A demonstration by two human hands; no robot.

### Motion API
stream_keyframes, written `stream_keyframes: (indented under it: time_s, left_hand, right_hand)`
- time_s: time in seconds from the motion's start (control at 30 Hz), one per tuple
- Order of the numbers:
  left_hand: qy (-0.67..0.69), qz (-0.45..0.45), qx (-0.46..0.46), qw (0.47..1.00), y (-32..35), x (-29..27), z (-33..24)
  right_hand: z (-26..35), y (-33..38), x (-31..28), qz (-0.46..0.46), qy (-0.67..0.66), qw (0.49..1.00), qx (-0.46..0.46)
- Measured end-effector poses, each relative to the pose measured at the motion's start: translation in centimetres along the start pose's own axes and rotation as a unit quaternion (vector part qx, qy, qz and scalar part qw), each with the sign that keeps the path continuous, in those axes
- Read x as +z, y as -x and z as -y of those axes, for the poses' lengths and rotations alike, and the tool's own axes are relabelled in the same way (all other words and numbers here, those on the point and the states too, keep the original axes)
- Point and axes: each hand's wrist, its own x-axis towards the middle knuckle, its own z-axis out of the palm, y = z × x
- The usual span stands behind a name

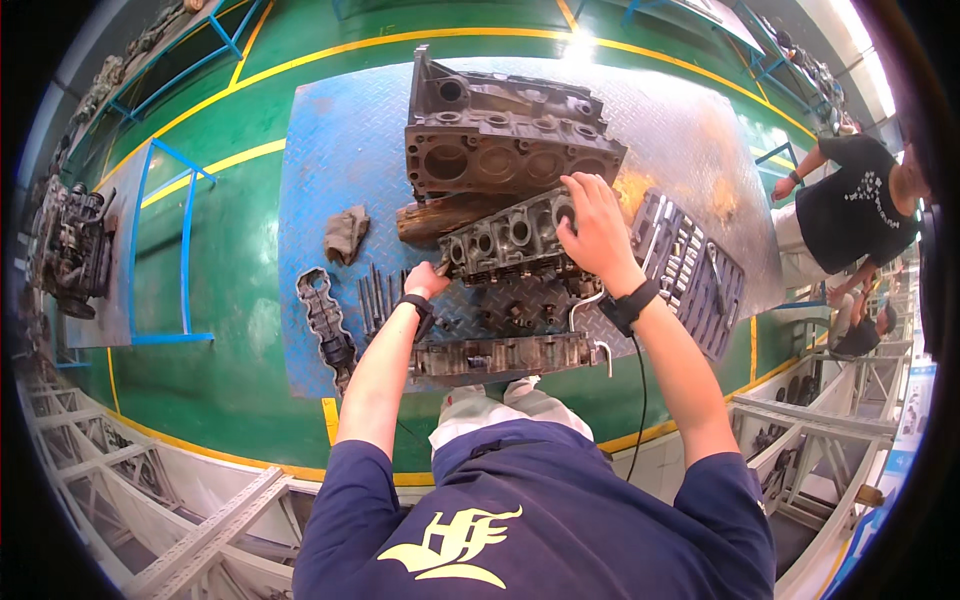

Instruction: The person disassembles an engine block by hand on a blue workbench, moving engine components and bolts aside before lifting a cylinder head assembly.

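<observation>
A dark metal cylinder head (pixel 503 238) with round ports along its side is tilted up over the steel table, between my two hands. My left hand (pixel 428 280) is closed on its left end, thumb near the edge. My right hand (pixel 597 230) grips the right end, fingers reaching over the top and thumb by a port. Behind it stands a rusty engine block (pixel 508 160) with a row of cylinder bores. A wooden block (pixel 430 222) lies between the two. Nearer to me is a long engine casting (pixel 505 355); small dark parts (pixel 520 312) are scattered under the cylinder head.
On the blue and grey tread-plate table (pixel 330 120) lie a rag (pixel 346 234), a long cover frame (pixel 325 320), several bolts (pixel 375 293) and a socket set tray (pixel 690 270). A person in black (pixel 858 190) stands at the right. Another engine (pixel 75 250) sits on a left-hand bench.
</observation>
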Motion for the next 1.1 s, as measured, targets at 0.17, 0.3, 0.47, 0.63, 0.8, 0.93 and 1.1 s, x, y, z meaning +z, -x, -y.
stream_keyframes:
  time_s: [0.17,0.3,0.47,0.63,0.8,0.93,1.1]
  left_hand:
    - [-0.007,-0.017,0.002,1.0,-0.2,0.7,0.5]
    - [-0.014,0.017,0.002,1.0,0.4,0.5,-0.6]
    - [-0.003,0.003,0.014,1.0,1.4,1.0,-1.7]
    - [0.002,0.016,0.012,1.0,1.6,0.8,-2.3]
    - [0.016,0.022,0.0,1.0,1.0,1.2,-2.1]
    - [0.02,0.034,-0.009,0.999,0.6,1.4,-2.1]
    - [0.006,0.001,0.018,1.0,-0.3,2.1,-0.7]
  right_hand:
    - [-0.4,0.0,-0.1,-0.011,-0.021,1.0,-0.011]
    - [-0.8,0.5,-0.7,-0.005,-0.018,1.0,-0.008]
    - [-2.1,2.3,-1.7,0.002,-0.027,1.0,-0.005]
    - [-2.7,2.4,-1.5,-0.018,-0.038,0.999,0.0]
    - [-2.7,2.4,-1.6,-0.023,-0.042,0.999,-0.003]
    - [-2.5,2.4,-1.6,-0.028,-0.034,0.999,0.002]
    - [-1.5,2.0,-1.8,-0.012,-0.03,0.999,0.002]
